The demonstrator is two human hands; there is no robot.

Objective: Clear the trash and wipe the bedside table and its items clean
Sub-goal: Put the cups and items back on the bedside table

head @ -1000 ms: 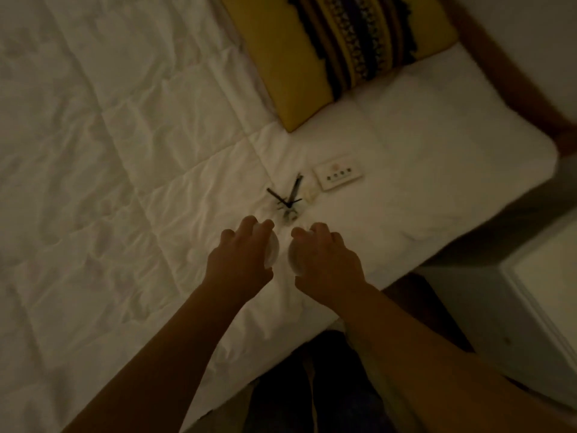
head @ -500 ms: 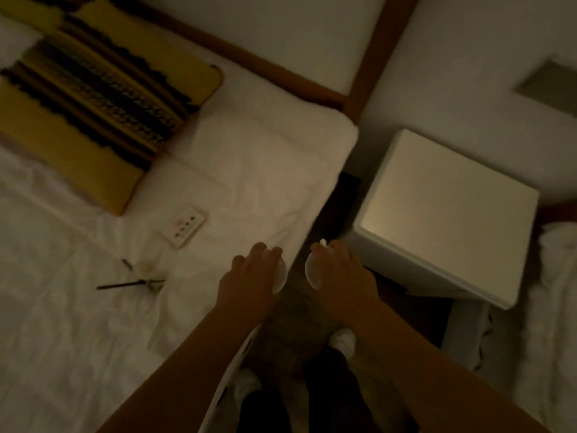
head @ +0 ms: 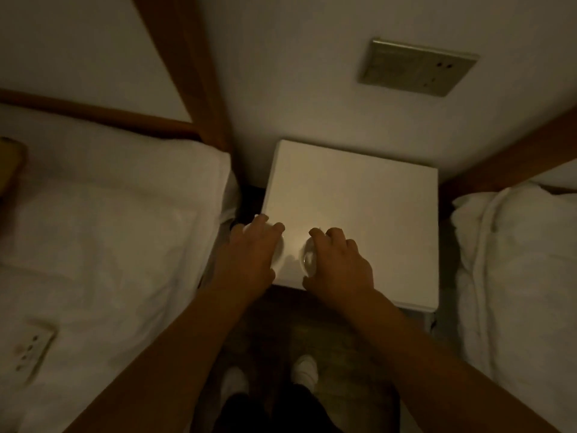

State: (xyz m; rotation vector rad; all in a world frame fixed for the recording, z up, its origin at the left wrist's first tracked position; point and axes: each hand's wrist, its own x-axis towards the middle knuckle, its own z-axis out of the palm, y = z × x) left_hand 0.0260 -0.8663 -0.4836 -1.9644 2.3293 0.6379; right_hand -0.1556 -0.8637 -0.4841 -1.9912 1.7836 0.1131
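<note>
Two glasses being set down on the cleared bedside desk.

Left hand and right hand each curl their fingers over a clear glass at the desk's 7 o'clock edge, apparently to return wiped items; remote lies on the bed.

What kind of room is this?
Likely a hotel twin bedroom: a white bedside table between two white-sheeted beds, and a wall switch-and-socket panel above it.
</note>
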